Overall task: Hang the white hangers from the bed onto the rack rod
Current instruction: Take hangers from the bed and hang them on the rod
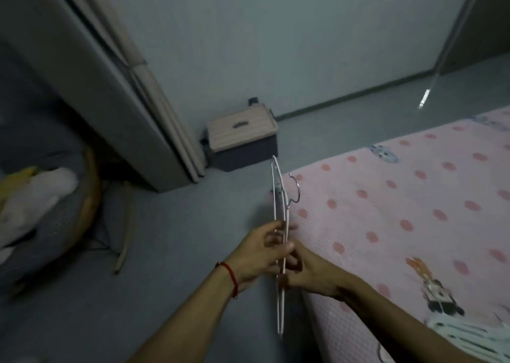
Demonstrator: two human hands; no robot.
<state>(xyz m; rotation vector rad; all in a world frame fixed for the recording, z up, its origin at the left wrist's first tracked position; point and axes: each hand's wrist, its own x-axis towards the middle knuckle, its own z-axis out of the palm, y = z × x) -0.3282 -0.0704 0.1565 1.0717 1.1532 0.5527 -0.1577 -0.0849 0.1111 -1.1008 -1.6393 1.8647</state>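
My left hand (258, 255) and my right hand (309, 273) meet at the 6 o'clock region of the view, just off the bed (414, 197) edge. Both hold the white hangers (278, 210) (edge-on to the camera, so the exact count cannot be told). The hangers stand nearly upright, running from about 12 o'clock above my hands down past them toward 6 o'clock. A metal hook (295, 188) projects from them toward 3 o'clock, over the corner of the bed.

Left hand: fingers (276, 227) curled around the wire, thumb side toward the frame. A red cord (231, 275) circles the left wrist.

Right hand: fingers pinching the wire from the 3 o'clock side, just below the left hand's grip.

More white hangers lie in a pile (469, 335) on the bed at 4 o'clock, well apart from my hands.

The bed carries a pink spotted cover. On the floor (193, 252) at 12 o'clock stands a lidded storage box (242, 136), beside a leaning grey panel (110, 86). A pale bundle (36, 191) lies at 9 o'clock (blurred).
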